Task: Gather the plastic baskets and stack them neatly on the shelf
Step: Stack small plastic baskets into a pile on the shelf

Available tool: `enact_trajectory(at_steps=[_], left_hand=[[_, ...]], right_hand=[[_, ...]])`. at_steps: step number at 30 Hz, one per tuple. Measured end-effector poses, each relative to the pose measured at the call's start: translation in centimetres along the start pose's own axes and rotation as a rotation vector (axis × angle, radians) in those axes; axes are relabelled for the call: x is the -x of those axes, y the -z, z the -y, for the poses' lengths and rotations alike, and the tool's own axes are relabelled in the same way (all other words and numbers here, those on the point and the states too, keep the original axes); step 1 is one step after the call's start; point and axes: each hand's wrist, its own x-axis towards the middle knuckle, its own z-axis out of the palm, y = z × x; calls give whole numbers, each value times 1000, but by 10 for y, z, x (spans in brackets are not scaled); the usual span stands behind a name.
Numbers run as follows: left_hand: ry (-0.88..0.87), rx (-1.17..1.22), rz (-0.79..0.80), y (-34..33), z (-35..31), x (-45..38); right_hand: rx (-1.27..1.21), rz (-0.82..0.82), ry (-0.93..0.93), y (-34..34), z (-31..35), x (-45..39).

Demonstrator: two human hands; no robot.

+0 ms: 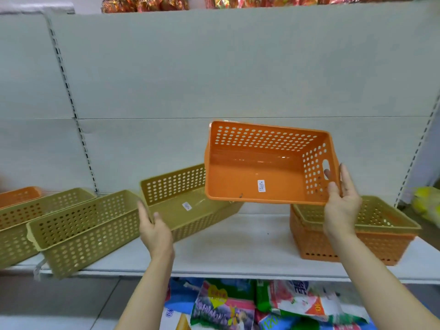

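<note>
Left of the shelf (pixel 238 246), two baskets (pixel 14 225) were cut off by the frame edge; the orange basket (pixel 262 167) hid right-hand fingertips.

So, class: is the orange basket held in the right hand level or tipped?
Tipped. The orange basket is held clear of the shelf by the right hand at its handle end, its opening tilted toward the camera so its inside floor and sticker show.

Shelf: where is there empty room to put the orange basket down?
The shelf is bare in the middle, between the tan basket that the left hand holds and the stack on the right. The left end is crowded with tan baskets. The right hand holds the orange basket above.
</note>
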Motion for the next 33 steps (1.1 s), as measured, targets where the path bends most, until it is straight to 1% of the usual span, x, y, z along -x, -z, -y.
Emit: enact_trajectory(at_steps=[2,5,8,11,14,15,16,19,21,23,26,30,32,33], left_hand=[[-46,7,-15,-11,-5,5],[-69,70,-56,-27,-7,7],[-95,220,-80,-40,-4,1],[-88,324,-111,-49,8,-23],[-33,437,-153,-61,22,-53],[-22,458,-128,-67,17,-51],[-25,453,-71,-73,0,-36],[-54,433,47,-93,-58,32],[-71,398,90,-110,-77,58],[-35,383,118,-127,-84,73],[17,388,209,-154,-88,92],[81,360,306,-202,-95,131],[129,359,378,-224,-97,152],[145,335,415,-234,-96,160]], right_hand=[[46,-19,12,29,10,-18],[79,-75,36,76,16,-48],[142,-146,52,119,9,-76],[177,-162,4,154,-3,-97],[238,-150,-39,176,-15,-112],[253,-146,-70,181,-20,-118],[262,-138,-105,185,-26,-124],[311,-102,-194,189,-35,-139],[352,-71,-237,191,-37,-148],[416,-38,-262,189,-42,-156],[532,-16,-326,183,-52,-158],[773,85,-273,179,-46,-156],[728,72,-281,181,-40,-160],[609,62,-270,182,-33,-159]])
